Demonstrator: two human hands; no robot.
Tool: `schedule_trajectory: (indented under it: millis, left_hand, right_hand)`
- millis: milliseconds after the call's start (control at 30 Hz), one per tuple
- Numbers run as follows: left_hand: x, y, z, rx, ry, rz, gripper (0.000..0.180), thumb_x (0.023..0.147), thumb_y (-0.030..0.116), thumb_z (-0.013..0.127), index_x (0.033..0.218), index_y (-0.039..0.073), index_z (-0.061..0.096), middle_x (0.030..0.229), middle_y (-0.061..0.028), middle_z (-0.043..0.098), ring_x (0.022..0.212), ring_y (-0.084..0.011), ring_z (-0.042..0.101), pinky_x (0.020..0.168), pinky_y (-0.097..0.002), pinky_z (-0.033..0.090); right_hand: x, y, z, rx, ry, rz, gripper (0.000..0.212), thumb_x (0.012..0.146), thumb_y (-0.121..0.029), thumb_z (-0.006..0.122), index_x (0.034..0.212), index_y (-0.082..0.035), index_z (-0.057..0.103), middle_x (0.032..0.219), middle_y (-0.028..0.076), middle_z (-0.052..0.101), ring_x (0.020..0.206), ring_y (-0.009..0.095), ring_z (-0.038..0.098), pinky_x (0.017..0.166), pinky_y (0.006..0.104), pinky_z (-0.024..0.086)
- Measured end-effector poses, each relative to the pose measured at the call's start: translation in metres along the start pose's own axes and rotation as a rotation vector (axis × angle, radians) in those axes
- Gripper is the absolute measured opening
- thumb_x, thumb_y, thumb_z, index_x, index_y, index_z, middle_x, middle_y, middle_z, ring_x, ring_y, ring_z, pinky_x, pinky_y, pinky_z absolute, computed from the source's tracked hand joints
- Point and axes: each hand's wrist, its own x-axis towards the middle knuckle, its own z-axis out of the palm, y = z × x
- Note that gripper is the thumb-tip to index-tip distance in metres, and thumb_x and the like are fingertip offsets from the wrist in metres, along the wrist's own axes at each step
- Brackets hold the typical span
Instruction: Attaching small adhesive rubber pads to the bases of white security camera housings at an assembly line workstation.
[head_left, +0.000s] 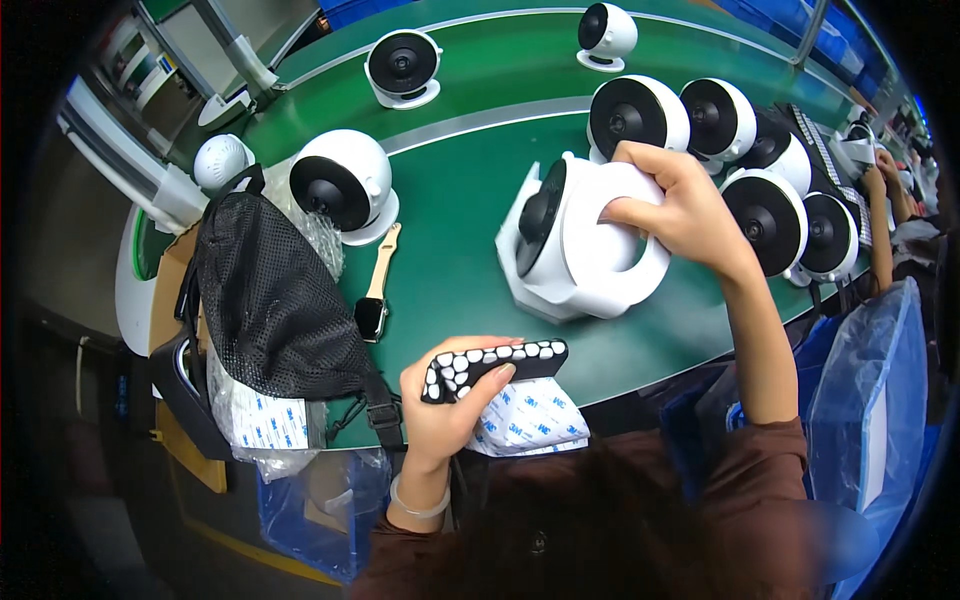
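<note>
My left hand (437,405) is closed on a black block with white rounded spots (540,362), near the front edge of the table; its exact kind does not show. Directly below this block is a crumpled white sheet with blue print (535,415). My right hand (690,205) grips the ring-shaped base of a white round device (590,215) with a black front, thumb hooked inside the ring. That device is tipped on its side, its black face to the left, in a white angular holder (508,235).
Similar round devices (640,115) cluster at the right; others stand across the green table (450,200). Left lie a black mesh bag (265,290) and a smartwatch (371,315). Blue plastic-lined bins (865,400) flank the table. Another person's hand (885,175) is at far right.
</note>
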Motion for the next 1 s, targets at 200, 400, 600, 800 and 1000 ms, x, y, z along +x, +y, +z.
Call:
schedule_trajectory:
  millis: [200,400,600,800,1000]
  left_hand:
    - [0.009,0.007,0.015,0.056,-0.041,-0.02,0.017,0.068,-0.007,0.061,0.084,-0.007,0.059,0.082,-0.0109,0.063,0.072,-0.0105,0.057,0.066,-0.0209,0.046]
    - [0.011,0.004,0.017,0.08,-0.004,-0.094,0.016,0.068,-0.006,0.062,0.083,-0.007,0.059,0.081,-0.0115,0.063,0.071,-0.0109,0.058,0.065,-0.0215,0.047]
    - [0.015,0.002,0.018,0.048,-0.016,-0.1,0.018,0.067,-0.008,0.062,0.084,-0.007,0.059,0.082,-0.0131,0.063,0.074,-0.013,0.059,0.068,-0.0223,0.046]
    - [0.009,0.013,0.019,0.03,0.059,-0.043,0.02,0.064,-0.008,0.062,0.085,-0.007,0.06,0.082,-0.0135,0.063,0.072,-0.0137,0.059,0.067,-0.0223,0.046]
    - [0.011,0.02,0.038,0.029,-0.098,0.02,0.02,0.063,-0.007,0.066,0.081,-0.006,0.06,0.082,-0.0131,0.062,0.076,-0.0134,0.059,0.069,-0.0219,0.046]
  right_hand:
    - [0.012,-0.006,-0.005,-0.371,-0.082,-0.383,0.026,0.064,-0.015,0.066,0.081,-0.002,0.052,0.06,0.016,0.049,0.053,0.029,0.049,0.051,0.0305,0.04]
    - [0.03,-0.026,-0.005,-0.588,-0.285,-0.431,0.023,0.063,-0.02,0.063,0.075,-0.002,0.054,0.062,0.016,0.055,0.064,0.032,0.056,0.059,0.0379,0.046]
    - [0.026,0.001,-0.005,-0.453,-0.208,-0.551,0.028,0.065,-0.023,0.063,0.087,-0.007,0.056,0.063,0.015,0.056,0.062,0.03,0.056,0.056,0.0348,0.045]
    - [-0.036,-0.035,-0.025,-0.442,0.12,-0.439,0.046,0.055,-0.016,0.073,0.097,-0.003,0.058,0.086,0.009,0.059,0.074,0.016,0.054,0.056,0.0249,0.041]
    - [-0.089,-0.006,0.036,0.006,0.157,-0.127,0.019,0.06,-0.007,0.068,0.077,-0.001,0.061,0.066,0.009,0.059,0.058,0.022,0.057,0.053,0.026,0.042]
